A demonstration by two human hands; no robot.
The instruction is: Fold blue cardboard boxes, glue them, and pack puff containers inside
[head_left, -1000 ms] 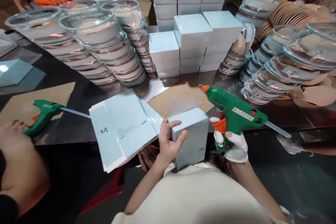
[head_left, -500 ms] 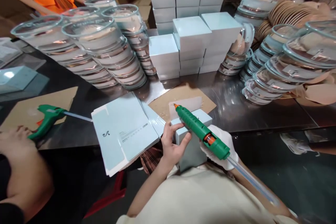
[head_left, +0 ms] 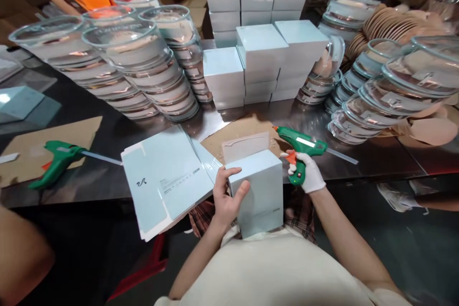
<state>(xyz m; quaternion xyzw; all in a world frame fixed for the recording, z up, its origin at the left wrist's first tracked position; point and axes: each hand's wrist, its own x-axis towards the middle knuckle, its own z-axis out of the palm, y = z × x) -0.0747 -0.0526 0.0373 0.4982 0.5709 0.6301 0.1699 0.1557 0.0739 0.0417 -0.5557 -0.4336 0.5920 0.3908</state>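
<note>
My left hand (head_left: pixel 225 198) grips the left side of a pale blue box (head_left: pixel 260 191) held against my body at the table's front edge. The box's white flap (head_left: pixel 245 146) stands open upward with a line of glue along its top. My right hand (head_left: pixel 306 174), in a white glove, holds a green glue gun (head_left: pixel 299 146) to the right of the box, its orange nozzle pointing left toward the flap. A clear glue stick sticks out of the gun's back.
A stack of flat blue box blanks (head_left: pixel 167 177) lies left of the box. Brown cardboard (head_left: pixel 244 131) covers the metal table (head_left: pixel 376 153). Stacked glass bowls (head_left: pixel 143 67) stand left and right, finished boxes (head_left: pixel 261 57) behind. A second glue gun (head_left: pixel 57 160) lies far left.
The glue gun has moved off the box flap to the right and down near the table. A glue line now shows on the flap. The other person's hand at left has pulled back.
</note>
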